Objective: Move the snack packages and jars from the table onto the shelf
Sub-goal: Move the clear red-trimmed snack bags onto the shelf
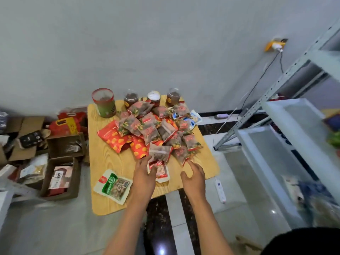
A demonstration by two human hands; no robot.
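A heap of red and brown snack packets (152, 129) covers the middle of the small wooden table (108, 162). Along its far edge stand a big red-rimmed jar (104, 103) and three smaller jars (131, 98). My left hand (144, 174) reaches over the near part of the table, fingers curling round a red and white packet (161, 171). My right hand (194, 174) hovers beside it with fingers relaxed, holding nothing. A green and white packet (114, 186) lies near the front left corner. The grey metal shelf (287, 115) stands to the right.
Open cardboard boxes (60, 177) and red bags (68, 124) crowd the floor left of the table. A white power strip (220, 190) lies on the tiles at the right. Cables hang from a wall socket (275, 45) behind the shelf.
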